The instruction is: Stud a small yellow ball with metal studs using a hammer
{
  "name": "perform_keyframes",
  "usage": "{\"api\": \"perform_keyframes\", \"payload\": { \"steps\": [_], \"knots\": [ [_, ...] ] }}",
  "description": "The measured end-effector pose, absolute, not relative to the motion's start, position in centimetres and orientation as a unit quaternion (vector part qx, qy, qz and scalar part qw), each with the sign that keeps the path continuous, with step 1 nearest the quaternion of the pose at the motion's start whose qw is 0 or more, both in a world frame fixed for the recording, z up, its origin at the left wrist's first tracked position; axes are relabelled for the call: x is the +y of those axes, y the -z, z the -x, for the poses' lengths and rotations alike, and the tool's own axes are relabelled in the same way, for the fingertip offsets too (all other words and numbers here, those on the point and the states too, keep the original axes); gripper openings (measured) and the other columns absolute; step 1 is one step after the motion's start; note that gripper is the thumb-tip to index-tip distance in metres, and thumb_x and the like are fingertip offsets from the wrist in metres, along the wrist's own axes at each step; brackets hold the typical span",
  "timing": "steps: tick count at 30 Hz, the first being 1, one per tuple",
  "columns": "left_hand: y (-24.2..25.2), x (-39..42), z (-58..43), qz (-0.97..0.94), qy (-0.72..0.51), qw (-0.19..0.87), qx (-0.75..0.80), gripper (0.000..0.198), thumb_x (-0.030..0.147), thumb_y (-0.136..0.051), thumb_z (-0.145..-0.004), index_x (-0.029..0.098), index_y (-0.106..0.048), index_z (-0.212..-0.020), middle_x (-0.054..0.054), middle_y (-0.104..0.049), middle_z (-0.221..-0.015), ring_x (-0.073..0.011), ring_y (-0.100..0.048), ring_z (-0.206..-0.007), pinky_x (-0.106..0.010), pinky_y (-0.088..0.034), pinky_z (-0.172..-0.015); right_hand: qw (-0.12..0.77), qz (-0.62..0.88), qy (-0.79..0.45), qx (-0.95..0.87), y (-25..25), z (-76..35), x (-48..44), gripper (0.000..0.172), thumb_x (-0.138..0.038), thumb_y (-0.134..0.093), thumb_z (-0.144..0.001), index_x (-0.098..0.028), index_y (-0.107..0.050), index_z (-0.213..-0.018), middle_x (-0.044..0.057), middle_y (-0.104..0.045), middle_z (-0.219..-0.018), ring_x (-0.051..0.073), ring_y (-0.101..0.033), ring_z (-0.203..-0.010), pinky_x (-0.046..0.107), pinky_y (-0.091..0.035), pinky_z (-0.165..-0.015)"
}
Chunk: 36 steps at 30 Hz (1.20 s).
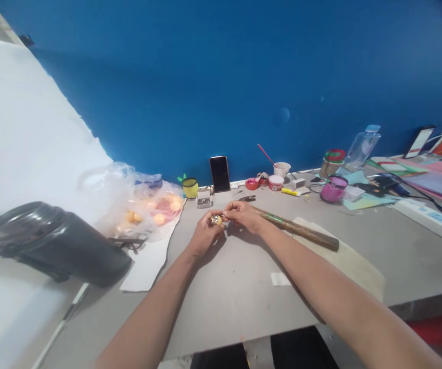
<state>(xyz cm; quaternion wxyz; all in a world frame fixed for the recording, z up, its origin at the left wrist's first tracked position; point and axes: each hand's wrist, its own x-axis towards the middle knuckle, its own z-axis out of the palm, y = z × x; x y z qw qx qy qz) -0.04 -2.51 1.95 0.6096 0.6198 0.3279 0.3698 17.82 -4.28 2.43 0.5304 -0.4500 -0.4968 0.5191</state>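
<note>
Near the middle of the grey table, my left hand (205, 234) is closed around a small round yellowish object (216, 220) with dark and white marks on its face. My right hand (243, 216) is just to its right, fingers pinched together beside the round object; anything between those fingertips is too small to make out. A hammer with a wooden handle (317, 237) lies past my right hand, its metal head (247, 198) just beyond the fingers. Behind my hands are a small open box of metal bits (204, 199) and an upright phone (220, 173).
A large dark bottle (71, 246) stands at the left, beside plastic bags of orange items (147, 205). Along the blue wall are a yellow cup (190, 188), red tubs (276, 182), a white cup (281, 169) and a pink cup (333, 188). Papers (432, 179) lie at the right.
</note>
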Motion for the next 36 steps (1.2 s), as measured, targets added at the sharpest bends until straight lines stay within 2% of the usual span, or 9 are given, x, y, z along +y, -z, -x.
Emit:
{"api": "perform_keyframes", "payload": {
  "steps": [4,9,14,18,22,24,27,30,36],
  "knots": [
    [-1.9,-2.5,0.1,-0.598,-0.387,0.623,0.323,0.051,0.040,-0.079,-0.079,0.019,-0.056,-0.119,0.002,-0.064,-0.075,-0.0117,-0.058,-0.057,-0.026,-0.048,-0.057,0.523,0.471,-0.463,-0.539,-2.8,-17.9,-4.5,0.022,-0.034,-0.078,-0.071,-0.019,-0.066,-0.082,-0.002,-0.067,-0.068,0.009,-0.047,-0.053,0.023,-0.035,-0.051],
    [-1.7,-2.1,0.5,-0.587,-0.388,0.637,0.315,0.055,0.051,-0.082,-0.079,0.016,-0.061,-0.117,0.002,-0.063,-0.066,-0.0126,-0.057,-0.054,-0.027,-0.048,-0.054,0.474,0.495,-0.323,-0.652,-3.1,-17.0,-5.0,0.013,-0.019,-0.070,-0.075,-0.020,-0.069,-0.088,0.000,-0.071,-0.087,0.012,-0.055,-0.069,0.026,-0.043,-0.067],
    [-1.8,-1.8,0.5,-0.536,-0.398,0.690,0.279,0.054,0.044,-0.090,-0.072,0.014,-0.067,-0.111,-0.004,-0.068,-0.087,-0.0098,-0.059,-0.059,-0.025,-0.048,-0.056,0.414,0.528,-0.226,-0.706,-3.4,-16.5,-5.6,0.023,-0.018,-0.073,-0.078,-0.021,-0.073,-0.100,0.001,-0.069,-0.092,0.014,-0.056,-0.074,0.028,-0.043,-0.072],
    [-1.8,-2.1,0.3,-0.542,-0.380,0.702,0.264,0.055,0.047,-0.086,-0.077,0.013,-0.069,-0.118,-0.009,-0.069,-0.100,-0.0094,-0.058,-0.061,-0.026,-0.049,-0.058,0.387,0.517,-0.194,-0.738,-3.5,-16.6,-5.7,0.037,-0.019,-0.077,-0.079,-0.024,-0.074,-0.116,0.002,-0.068,-0.094,0.018,-0.058,-0.082,0.030,-0.044,-0.077],
    [-1.9,-2.7,0.3,-0.531,-0.375,0.701,0.293,0.072,0.045,-0.089,-0.074,0.020,-0.061,-0.136,-0.008,-0.070,-0.105,-0.0121,-0.062,-0.069,-0.026,-0.052,-0.062,0.383,0.512,-0.186,-0.746,-3.2,-16.7,-5.7,0.032,-0.019,-0.078,-0.079,-0.024,-0.077,-0.110,0.004,-0.070,-0.095,0.021,-0.061,-0.090,0.033,-0.046,-0.083],
    [-2.1,-2.7,0.4,-0.498,-0.382,0.722,0.291,0.073,0.045,-0.088,-0.075,0.022,-0.059,-0.138,-0.008,-0.070,-0.108,-0.0150,-0.065,-0.076,-0.027,-0.054,-0.067,0.398,0.511,-0.188,-0.739,-3.0,-16.6,-5.6,0.029,-0.018,-0.078,-0.079,-0.023,-0.077,-0.108,0.005,-0.072,-0.100,0.022,-0.063,-0.093,0.035,-0.047,-0.088],
    [-2.5,-2.5,0.5,-0.456,-0.396,0.752,0.263,0.054,0.054,-0.080,-0.081,0.015,-0.072,-0.118,-0.012,-0.072,-0.106,-0.0196,-0.066,-0.084,-0.031,-0.055,-0.072,0.427,0.501,-0.184,-0.730,-2.8,-16.5,-5.6,0.038,-0.018,-0.082,-0.077,-0.026,-0.076,-0.114,0.006,-0.073,-0.108,0.024,-0.064,-0.103,0.038,-0.047,-0.095],
    [-2.7,-2.2,0.5,-0.460,-0.391,0.753,0.262,0.049,0.056,-0.081,-0.078,0.011,-0.077,-0.097,-0.014,-0.073,-0.097,-0.0204,-0.065,-0.082,-0.031,-0.054,-0.072,0.435,0.489,-0.176,-0.735,-2.6,-16.6,-5.6,0.038,-0.018,-0.082,-0.078,-0.027,-0.076,-0.115,0.007,-0.074,-0.108,0.026,-0.064,-0.105,0.039,-0.048,-0.096],
    [-2.6,-2.5,0.4,-0.473,-0.410,0.734,0.264,0.048,0.054,-0.085,-0.075,0.010,-0.079,-0.093,-0.010,-0.071,-0.088,-0.0177,-0.062,-0.080,-0.031,-0.053,-0.076,0.449,0.469,-0.160,-0.743,-2.5,-16.6,-5.5,0.030,-0.021,-0.080,-0.081,-0.025,-0.078,-0.111,0.008,-0.075,-0.104,0.027,-0.065,-0.101,0.040,-0.049,-0.094]
  ]
}}
